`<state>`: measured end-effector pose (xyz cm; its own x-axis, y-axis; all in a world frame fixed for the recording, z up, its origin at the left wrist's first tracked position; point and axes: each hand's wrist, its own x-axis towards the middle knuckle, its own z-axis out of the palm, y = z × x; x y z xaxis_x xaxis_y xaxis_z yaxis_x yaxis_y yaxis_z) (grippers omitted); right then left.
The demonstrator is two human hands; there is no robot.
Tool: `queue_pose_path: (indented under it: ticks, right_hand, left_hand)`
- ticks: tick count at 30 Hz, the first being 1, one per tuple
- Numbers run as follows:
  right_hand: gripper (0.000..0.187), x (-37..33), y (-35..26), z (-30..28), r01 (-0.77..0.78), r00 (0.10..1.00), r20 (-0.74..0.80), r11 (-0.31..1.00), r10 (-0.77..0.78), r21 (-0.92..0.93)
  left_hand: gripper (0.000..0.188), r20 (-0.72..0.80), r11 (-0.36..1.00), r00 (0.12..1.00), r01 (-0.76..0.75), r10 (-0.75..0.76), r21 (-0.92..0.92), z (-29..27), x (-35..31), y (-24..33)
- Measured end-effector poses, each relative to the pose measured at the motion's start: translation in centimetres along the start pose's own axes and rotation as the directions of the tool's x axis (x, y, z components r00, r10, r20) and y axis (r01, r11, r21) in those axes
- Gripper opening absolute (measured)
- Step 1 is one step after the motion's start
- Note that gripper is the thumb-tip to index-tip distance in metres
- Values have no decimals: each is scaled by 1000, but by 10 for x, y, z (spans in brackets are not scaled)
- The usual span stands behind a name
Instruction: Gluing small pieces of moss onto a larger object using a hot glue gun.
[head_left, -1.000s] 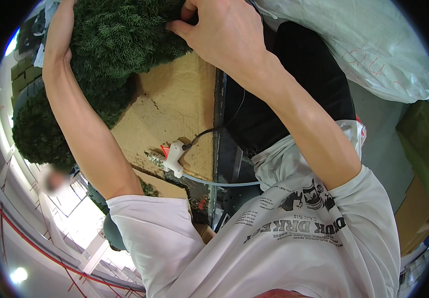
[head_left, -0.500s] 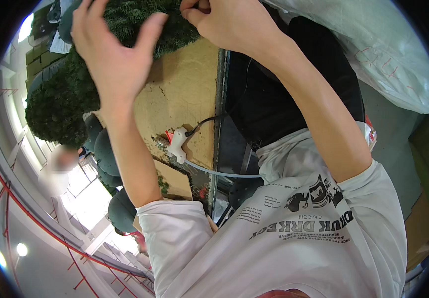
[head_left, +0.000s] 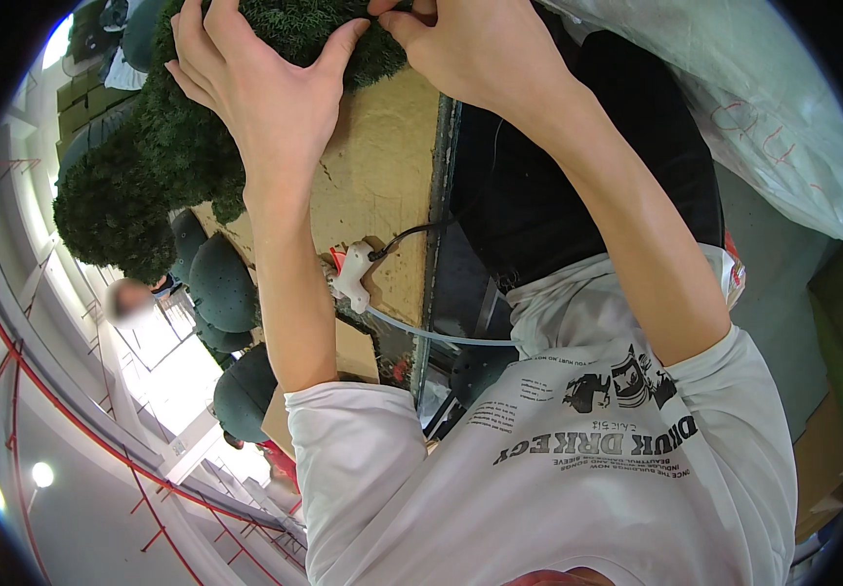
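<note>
At the table (head_left: 392,166), left hand (head_left: 280,107) spread over greenery (head_left: 182,132); right hand (head_left: 490,54) curled, pinch unclear; foliage likely light, springy; grip deep.

windows (head_left: 175,383) blown white, left | lamp (head_left: 42,475) glaring, lower left | edges bowed, corners black

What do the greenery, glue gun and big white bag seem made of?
Greenery: probably matte plastic; the sprigs look dense and uniform. Glue gun: likely hard, smooth plastic, with a rounded moulded body. Bag: thin, slightly shiny plastic, perhaps woven, given its creases.
</note>
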<state>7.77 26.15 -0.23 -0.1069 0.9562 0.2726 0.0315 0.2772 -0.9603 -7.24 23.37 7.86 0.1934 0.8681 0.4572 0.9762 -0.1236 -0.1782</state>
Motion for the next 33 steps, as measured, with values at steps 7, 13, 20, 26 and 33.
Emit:
queue_pose_path:
  ticks: [7,13,20,26,33]
  right_hand:
    - [17,0,-5,-1,9,1000,3,998,-9,-60]
    - [17,-1,-14,6,-103,995,-34,985,99,-136]
    - [17,0,-15,14,-108,991,-96,981,93,-161]
    - [15,2,-15,14,-135,988,-99,982,122,-135]
    - [15,4,-13,12,-139,989,-75,983,130,-119]
  left_hand:
    - [79,27,991,994,-102,104,-88,-9,4,-14]
    - [74,33,993,996,-74,78,-88,-10,2,-17]
    - [74,6,986,992,-123,124,-110,-9,2,-14]
    - [75,-32,987,987,-158,159,12,0,-2,-11]
    - [75,-7,992,994,-110,110,-67,-2,-2,-17]
